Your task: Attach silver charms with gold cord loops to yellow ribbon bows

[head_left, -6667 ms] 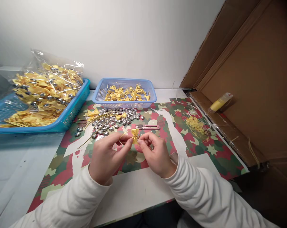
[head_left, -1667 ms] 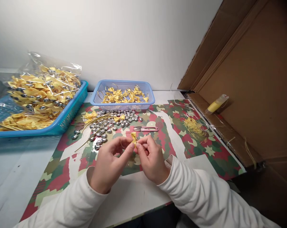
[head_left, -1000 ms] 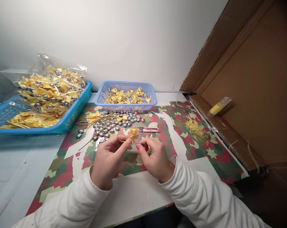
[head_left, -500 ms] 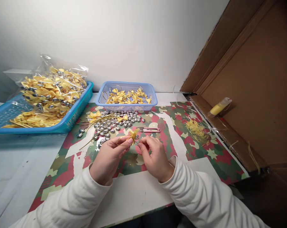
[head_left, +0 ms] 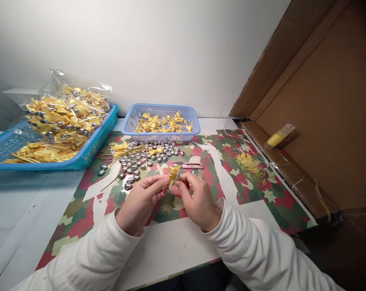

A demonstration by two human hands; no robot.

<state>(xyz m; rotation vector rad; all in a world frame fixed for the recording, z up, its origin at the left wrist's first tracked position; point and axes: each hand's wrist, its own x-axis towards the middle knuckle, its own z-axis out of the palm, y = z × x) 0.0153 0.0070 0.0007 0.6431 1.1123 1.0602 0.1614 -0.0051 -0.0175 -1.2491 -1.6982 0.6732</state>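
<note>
Camo-print paper (head_left: 249, 198) covers the counter, with loose silver beads (head_left: 146, 155) and pink snips (head_left: 189, 165) just past the hands. Both the left hand (head_left: 142, 200) and right hand (head_left: 196, 200) have fingers pinched shut on a tiny yellow ribbon bow (head_left: 172, 173), held just above the paper. It looks feather-light, floppy and easily crushed, so I'd grip it at the knotted middle.

Two bare hands, no gloves, no rings or watch visible. Left hand (head_left: 140, 200) and right hand (head_left: 197, 200) both emerge from long white sleeves. Left sleeve (head_left: 88, 254): soft, thick fabric, plain, no print or logo, loose folds along forearm, cuff snug at wrist. Right sleeve (head_left: 261, 250): same white fabric, creased near elbow, cuff bunched slightly at wrist. Fingernails short, unpainted as far as visible. Rest of body out of view.
</note>
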